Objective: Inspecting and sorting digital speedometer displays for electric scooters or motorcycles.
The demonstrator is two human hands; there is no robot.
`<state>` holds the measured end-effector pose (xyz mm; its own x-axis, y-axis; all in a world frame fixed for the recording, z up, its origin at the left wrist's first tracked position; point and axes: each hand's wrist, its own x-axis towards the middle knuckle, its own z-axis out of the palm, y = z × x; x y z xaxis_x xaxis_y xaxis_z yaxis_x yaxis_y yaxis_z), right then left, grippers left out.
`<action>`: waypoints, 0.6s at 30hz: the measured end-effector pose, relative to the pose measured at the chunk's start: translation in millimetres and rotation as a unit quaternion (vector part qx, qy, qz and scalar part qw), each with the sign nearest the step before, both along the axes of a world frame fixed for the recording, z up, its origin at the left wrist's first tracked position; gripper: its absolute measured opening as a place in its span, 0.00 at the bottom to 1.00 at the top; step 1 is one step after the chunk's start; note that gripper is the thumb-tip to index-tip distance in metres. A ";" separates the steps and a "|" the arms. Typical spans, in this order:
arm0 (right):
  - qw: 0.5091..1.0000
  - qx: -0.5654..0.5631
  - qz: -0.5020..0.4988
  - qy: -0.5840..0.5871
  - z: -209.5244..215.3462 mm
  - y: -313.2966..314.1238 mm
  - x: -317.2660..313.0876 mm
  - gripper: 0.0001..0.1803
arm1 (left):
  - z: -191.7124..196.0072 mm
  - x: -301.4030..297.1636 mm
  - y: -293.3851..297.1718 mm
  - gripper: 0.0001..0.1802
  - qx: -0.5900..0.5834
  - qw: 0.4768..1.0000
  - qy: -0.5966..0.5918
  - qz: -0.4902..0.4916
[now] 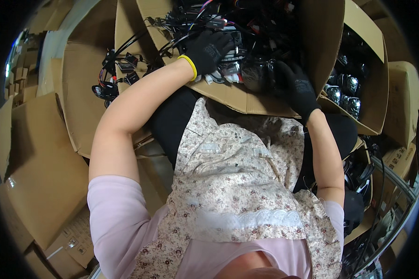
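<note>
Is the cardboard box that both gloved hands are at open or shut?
Open: the box shows its contents, including coloured wires, and the left hand and right hand reach in past its near edge.

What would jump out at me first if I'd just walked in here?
Likely the black-gloved left hand and right hand, working at an open cardboard box heaped with tangled dark cables, top centre. The floral apron fills the lower middle, with a bright yellow band at the left wrist. Shiny black bundles sit in another box, upper right.
</note>
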<state>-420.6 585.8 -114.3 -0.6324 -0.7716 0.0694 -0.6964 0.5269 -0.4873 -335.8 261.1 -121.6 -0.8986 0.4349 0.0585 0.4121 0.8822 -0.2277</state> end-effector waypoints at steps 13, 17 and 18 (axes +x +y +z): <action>0.992 0.066 -0.010 -0.110 -2.8 -20.3 -11.2 0.56 | 72.6 3.6 -0.7 0.18 0.617 0.743 -0.033 0.258; 0.978 0.182 -0.028 -0.103 2.9 -30.1 -18.4 0.57 | 40.8 3.8 -2.6 0.22 0.877 0.422 -0.114 0.198; 0.967 0.225 -0.038 -0.118 -0.1 -33.1 -20.1 0.57 | 29.1 1.2 -1.1 0.22 0.879 0.420 -0.113 0.198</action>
